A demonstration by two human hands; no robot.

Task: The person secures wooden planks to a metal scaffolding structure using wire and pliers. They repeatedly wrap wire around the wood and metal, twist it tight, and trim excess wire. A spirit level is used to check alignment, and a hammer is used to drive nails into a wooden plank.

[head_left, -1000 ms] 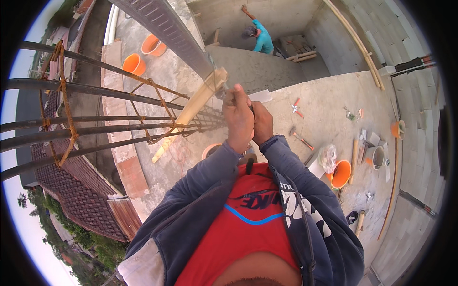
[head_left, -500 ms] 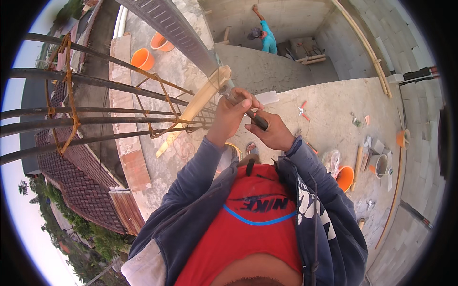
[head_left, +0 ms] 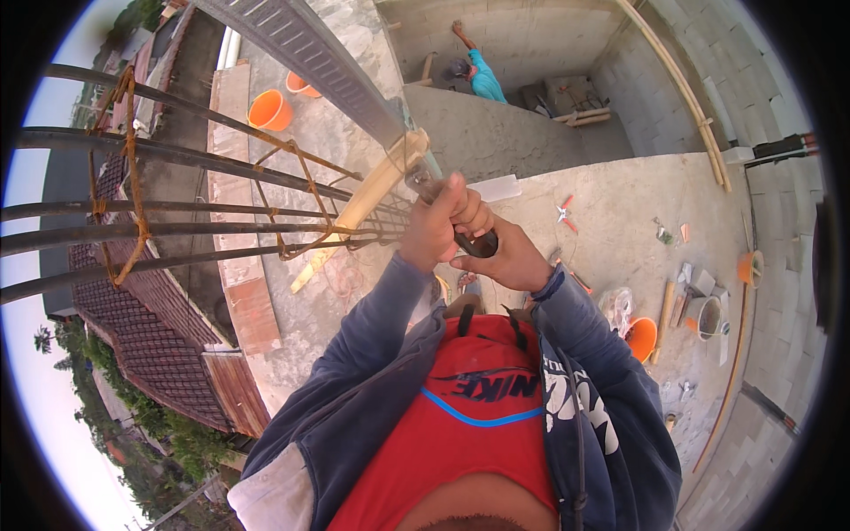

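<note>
Both hands are close together on a dark-handled metal tool (head_left: pixel 479 244), whose exact kind I cannot make out. My left hand (head_left: pixel 443 221) is closed around its middle, fingers curled over the top. My right hand (head_left: pixel 512 257) grips the dark lower end, its thumb and fingers around it. The tool's metal end points up toward a pale wooden plank (head_left: pixel 361 208), close to the plank's upper end. Behind that end, a grooved grey metal channel (head_left: pixel 319 71) slants down to meet the wood; wire shows around the joint.
Rusty rebar with bent ties (head_left: pixel 177 159) extends left past the slab edge, above tiled roofs (head_left: pixel 146 332). Orange buckets (head_left: pixel 269 111) (head_left: pixel 641 338), red-handled pliers (head_left: pixel 566 213) and a grey bucket (head_left: pixel 705 316) stand or lie on the concrete. A person in turquoise (head_left: pixel 484 81) works in the recess beyond.
My left hand's fingers have curled tighter around the tool, and both hands sit slightly lower. The person beyond has shifted left with an arm still raised to the wall.
</note>
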